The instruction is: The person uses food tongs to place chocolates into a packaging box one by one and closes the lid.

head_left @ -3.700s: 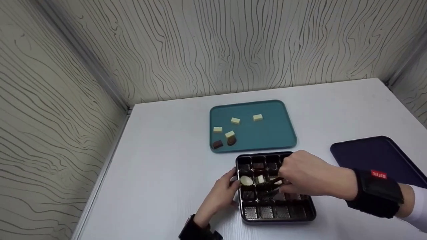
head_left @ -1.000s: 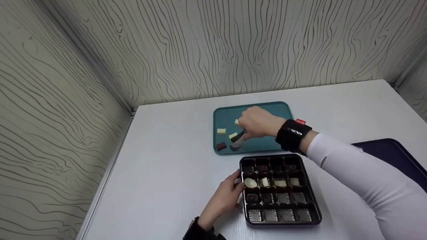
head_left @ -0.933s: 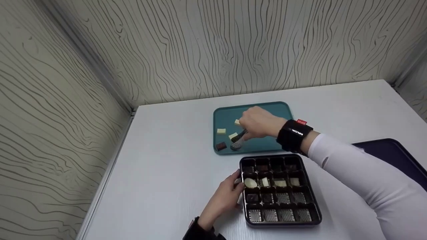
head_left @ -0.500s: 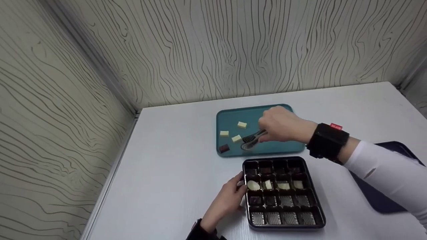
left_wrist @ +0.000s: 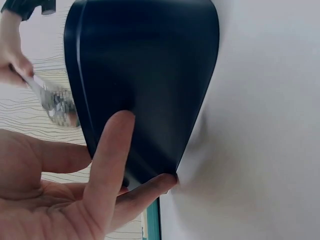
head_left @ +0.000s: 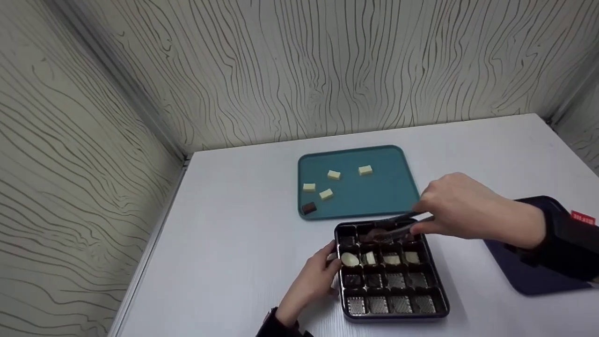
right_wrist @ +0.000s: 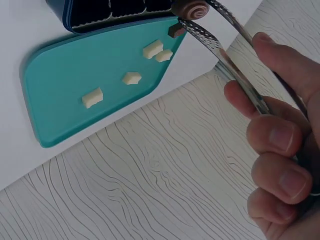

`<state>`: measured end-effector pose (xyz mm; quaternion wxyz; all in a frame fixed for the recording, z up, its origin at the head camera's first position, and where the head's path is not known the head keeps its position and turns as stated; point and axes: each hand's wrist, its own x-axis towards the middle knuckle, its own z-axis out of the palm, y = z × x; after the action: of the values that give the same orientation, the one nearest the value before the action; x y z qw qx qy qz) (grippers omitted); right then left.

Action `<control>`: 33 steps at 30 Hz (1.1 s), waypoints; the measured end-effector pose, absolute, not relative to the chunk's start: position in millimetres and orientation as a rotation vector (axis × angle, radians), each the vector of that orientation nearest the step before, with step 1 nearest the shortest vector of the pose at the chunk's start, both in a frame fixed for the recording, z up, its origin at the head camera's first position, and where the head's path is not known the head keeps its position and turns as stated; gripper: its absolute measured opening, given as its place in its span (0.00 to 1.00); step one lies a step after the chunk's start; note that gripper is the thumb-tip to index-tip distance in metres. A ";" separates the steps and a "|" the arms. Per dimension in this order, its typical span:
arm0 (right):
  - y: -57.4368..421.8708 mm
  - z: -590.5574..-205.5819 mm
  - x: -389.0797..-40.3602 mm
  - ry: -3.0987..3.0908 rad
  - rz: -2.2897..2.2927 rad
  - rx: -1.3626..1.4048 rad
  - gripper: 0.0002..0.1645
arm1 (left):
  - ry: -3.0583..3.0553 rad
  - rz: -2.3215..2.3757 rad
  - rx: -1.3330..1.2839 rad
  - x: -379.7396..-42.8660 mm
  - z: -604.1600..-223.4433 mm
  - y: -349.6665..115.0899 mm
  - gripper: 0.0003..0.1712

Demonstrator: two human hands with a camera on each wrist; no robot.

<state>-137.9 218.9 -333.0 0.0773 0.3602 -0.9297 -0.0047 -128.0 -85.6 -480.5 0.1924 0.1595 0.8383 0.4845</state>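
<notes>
In the head view my right hand holds metal tongs over the back row of a dark divided box. Between the perforated tips, the right wrist view shows a brown swirled chocolate. My left hand touches the box's left side with extended fingers, seen against the navy wall in the left wrist view. White pieces sit along the second row. Dark chocolates lie in the third row's two left compartments, while ridged bottoms show in the front row. The tongs partly cover the back row.
Behind the box lies a teal tray with several white blocks and one dark chocolate block at its near left corner. A navy tray lies at right, partly under my right arm. A patterned wall closes off the back.
My right hand has moved the tongs from the teal tray toward me and right, over the box, carrying the swirled chocolate off the tray. My left hand has stayed at the box's side.
</notes>
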 end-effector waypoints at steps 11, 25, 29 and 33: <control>231.4 -348.6 -96.8 -2.773 -0.029 1.141 0.23 | 2.348 1.369 0.425 -127.1 -478.7 -86.3 0.33; 227.0 -360.9 -91.0 -2.803 -0.036 1.148 0.22 | 2.350 1.370 0.435 -126.0 -479.7 -86.4 0.33; 222.7 -362.4 -91.4 -2.822 -0.044 1.162 0.22 | 2.276 1.421 0.387 -125.0 -479.0 -86.2 0.34; 219.8 -363.7 -92.3 -2.810 -0.081 1.181 0.26 | 2.238 1.444 0.367 -124.4 -479.0 -86.5 0.34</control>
<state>-92.3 219.8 -363.7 0.0461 0.3867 -0.9206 -0.0266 -124.4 -86.5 -479.0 0.2245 0.1332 0.8111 0.5234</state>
